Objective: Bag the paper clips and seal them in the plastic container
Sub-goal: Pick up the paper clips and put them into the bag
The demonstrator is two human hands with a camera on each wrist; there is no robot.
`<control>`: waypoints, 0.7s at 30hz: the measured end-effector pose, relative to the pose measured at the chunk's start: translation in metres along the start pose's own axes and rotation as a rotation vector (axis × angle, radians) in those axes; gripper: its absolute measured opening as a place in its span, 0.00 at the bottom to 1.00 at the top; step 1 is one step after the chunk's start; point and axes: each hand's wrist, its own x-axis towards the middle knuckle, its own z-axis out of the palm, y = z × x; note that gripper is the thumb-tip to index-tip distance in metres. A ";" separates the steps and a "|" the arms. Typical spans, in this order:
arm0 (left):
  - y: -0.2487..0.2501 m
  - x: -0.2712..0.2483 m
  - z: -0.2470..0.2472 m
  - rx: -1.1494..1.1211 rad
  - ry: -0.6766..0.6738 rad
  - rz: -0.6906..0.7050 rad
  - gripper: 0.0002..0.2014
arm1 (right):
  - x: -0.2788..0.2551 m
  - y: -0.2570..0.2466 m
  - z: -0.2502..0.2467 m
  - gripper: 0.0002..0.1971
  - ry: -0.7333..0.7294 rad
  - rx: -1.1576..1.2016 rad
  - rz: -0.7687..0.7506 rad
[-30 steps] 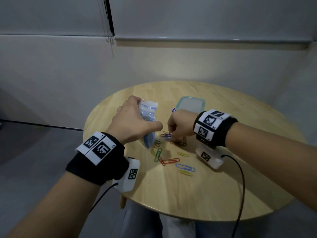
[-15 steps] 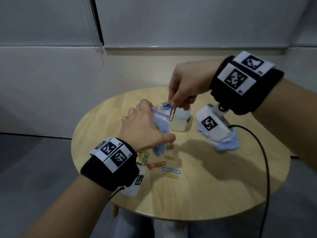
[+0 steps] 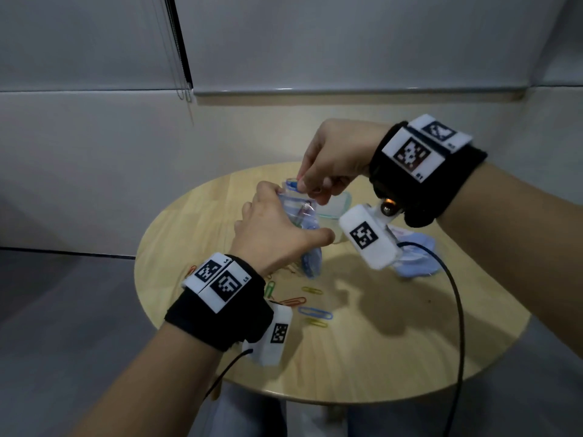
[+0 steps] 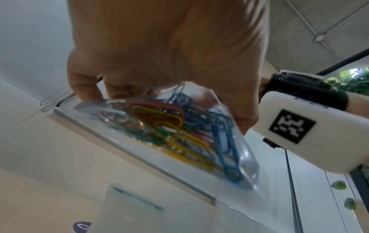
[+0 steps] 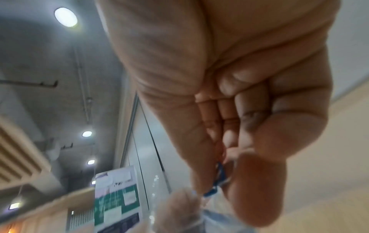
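Table: round, light wood top (image 3: 362,357); you're looking down on it from the near edge.
Room: grey-white wall panels behind, a dark vertical strip w/ bead cords at upper left (image 3: 181,52), grey floor to the left. R wrist view looks up at a ceiling w/ round lights (image 5: 66,17).
Loose clips: a few paper clips (image 3: 310,305) lie on the wood near your left wrist; green, red, blue, yellow.
Container: clear plastic container (image 3: 334,205) w/ greenish rim, standing on the table just behind the bag, mostly hidden by your hands.
Cloth: pale blue cloth (image 3: 416,263) on the table at right, partly behind the R wrist camera.
In the way: your own wrist bands, cameras & cables cover a good part of the table centre.
Bag: clear plastic bag (image 4: 179,126), held up over the table, mouth on top; inside it a tangle of coloured clips.
Left hand (image 3: 277,238): fingers & thumb curled round the bag, gripping its upper part.
Right hand (image 3: 331,159): above the bag mouth, thumb & fingertips pinched tight on a blue clip (image 5: 216,182), other fingers folded into the palm.
Contact: can't tell if the R fingertips touch the bag rim.
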 end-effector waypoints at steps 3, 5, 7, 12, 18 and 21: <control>-0.001 -0.001 0.000 0.092 0.008 0.017 0.40 | -0.005 -0.001 0.000 0.07 -0.025 -0.110 0.017; -0.002 -0.001 0.001 0.142 0.018 0.034 0.40 | -0.006 -0.004 -0.001 0.06 -0.056 -0.172 0.018; 0.000 -0.003 0.002 0.157 0.008 0.056 0.40 | -0.005 -0.007 0.005 0.07 -0.061 -0.207 -0.011; -0.001 0.000 0.000 -0.043 -0.010 0.012 0.44 | -0.006 -0.011 0.012 0.07 -0.033 -0.206 -0.057; -0.006 0.006 -0.011 -0.067 0.016 -0.030 0.39 | -0.014 -0.006 0.015 0.17 -0.211 -0.090 -0.119; -0.010 0.009 -0.019 -0.066 0.034 -0.039 0.38 | -0.008 -0.005 0.020 0.09 0.006 0.089 -0.230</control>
